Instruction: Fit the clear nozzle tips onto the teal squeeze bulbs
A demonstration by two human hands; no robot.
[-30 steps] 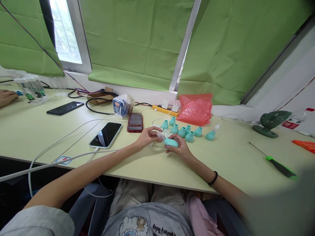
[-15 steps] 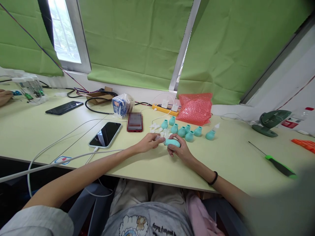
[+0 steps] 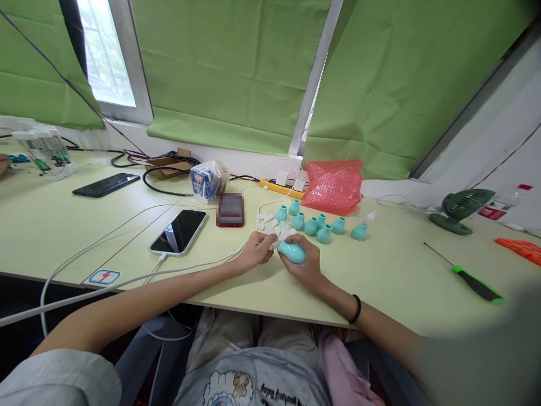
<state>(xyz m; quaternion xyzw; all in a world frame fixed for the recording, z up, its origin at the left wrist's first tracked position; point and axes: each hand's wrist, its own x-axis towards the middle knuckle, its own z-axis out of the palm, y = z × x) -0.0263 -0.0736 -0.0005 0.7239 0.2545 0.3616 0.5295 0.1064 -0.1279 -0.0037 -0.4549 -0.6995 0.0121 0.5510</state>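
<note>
My right hand (image 3: pixel 307 264) is wrapped around a teal squeeze bulb (image 3: pixel 293 253), its narrow mouth turned left. At that mouth my left hand (image 3: pixel 255 251) pinches a small whitish translucent nozzle (image 3: pixel 275 245); whether it sits inside the bulb is hard to make out. Just beyond my hands lie small white plastic parts (image 3: pixel 267 225), with clear pieces among them. Several teal bulbs with open mouths (image 3: pixel 311 226) stand behind and to the right. One more bulb (image 3: pixel 359 232), farther right, has a whitish pointed tip on it.
A charging phone (image 3: pixel 179 232) and a dark red device (image 3: pixel 230 210) lie left of my hands, with a white cable crossing my left forearm. Behind are a power strip (image 3: pixel 281 188) and red bubble wrap (image 3: pixel 332 186). Rightward are a screwdriver (image 3: pixel 475 283) and a fan (image 3: pixel 460 210).
The bulb has tilted, its rounded end swinging down toward me, and my right hand has closed more fully around it. My left hand has stayed at its mouth.
</note>
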